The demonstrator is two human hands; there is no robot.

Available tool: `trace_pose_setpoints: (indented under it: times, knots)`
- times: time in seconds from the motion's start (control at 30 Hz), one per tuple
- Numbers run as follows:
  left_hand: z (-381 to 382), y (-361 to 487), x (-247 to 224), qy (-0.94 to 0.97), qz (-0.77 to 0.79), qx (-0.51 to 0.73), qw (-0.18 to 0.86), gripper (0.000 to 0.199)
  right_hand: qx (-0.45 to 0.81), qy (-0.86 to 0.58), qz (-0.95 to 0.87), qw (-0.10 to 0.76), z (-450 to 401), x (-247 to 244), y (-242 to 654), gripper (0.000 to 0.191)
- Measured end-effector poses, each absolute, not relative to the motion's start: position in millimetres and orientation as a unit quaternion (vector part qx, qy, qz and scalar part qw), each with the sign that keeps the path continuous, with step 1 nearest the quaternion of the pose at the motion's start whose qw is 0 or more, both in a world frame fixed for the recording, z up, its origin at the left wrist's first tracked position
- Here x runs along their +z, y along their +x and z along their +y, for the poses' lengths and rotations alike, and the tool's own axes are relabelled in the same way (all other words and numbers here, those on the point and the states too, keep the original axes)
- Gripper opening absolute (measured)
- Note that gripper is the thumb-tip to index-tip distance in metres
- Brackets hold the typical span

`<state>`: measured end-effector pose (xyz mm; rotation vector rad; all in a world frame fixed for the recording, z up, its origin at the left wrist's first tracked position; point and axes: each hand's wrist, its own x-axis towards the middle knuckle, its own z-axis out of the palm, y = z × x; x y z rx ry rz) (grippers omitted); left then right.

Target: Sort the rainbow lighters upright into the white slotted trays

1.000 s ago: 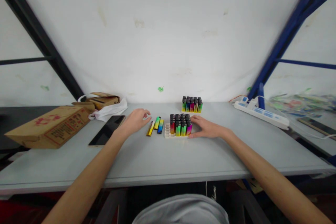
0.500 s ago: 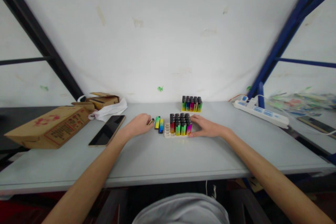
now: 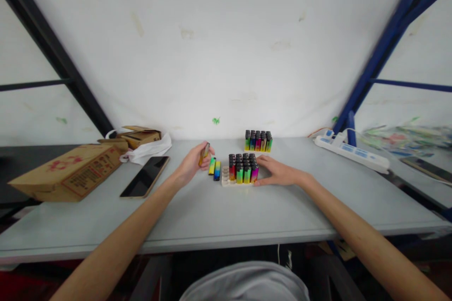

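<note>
The left hand (image 3: pixel 192 162) has its fingers closed round a yellow lighter (image 3: pixel 204 154), pinched near the fingertips and lifted clear of the table (image 3: pixel 212 211). The lighter stands close to upright, tilted a little, its dark top uppermost, so its long axis runs nearly the same way as the lighters already standing in the tray (image 3: pixel 241 172). That tray lies just to the right of the held lighter, and the bare white sockets along its left and front edge are the part nearest the left hand. Between hand and tray lie two loose lighters (image 3: pixel 214 168), flat on the table side by side, their long axes pointing away from the person toward the wall; they sit just beside the tray's left edge and almost under the raised lighter. The right hand (image 3: pixel 275 171) rests flat and open on the table, fingers against the tray's right side, holding nothing. So the left hand is much the nearer to the empty sockets, with the right on the far side of the standing rows. A second, smaller block of lighters (image 3: pixel 258 140) stands further back, well apart from both hands. Off to the left lie a phone (image 3: pixel 144 176) and a cardboard box (image 3: pixel 67 169); a power strip (image 3: pixel 351 153) sits to the right.
</note>
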<state>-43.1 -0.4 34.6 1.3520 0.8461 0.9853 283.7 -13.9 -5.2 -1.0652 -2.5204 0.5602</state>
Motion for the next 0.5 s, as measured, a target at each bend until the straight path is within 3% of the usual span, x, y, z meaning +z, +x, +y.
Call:
trace_pose_setpoints:
  times: [0.1,0.5]
  knots:
    - [-2.0,-39.9,32.8,0.558,0.362,0.401,0.63,0.047,0.203,-0.374,-0.888,0.174,-13.5,-5.5,284.1,0.084]
    - [0.7,-35.8,27.5,0.547,0.373,0.395,0.637,0.032,0.2,-0.371,-0.891,0.169,-13.6,-4.9,283.7,0.081]
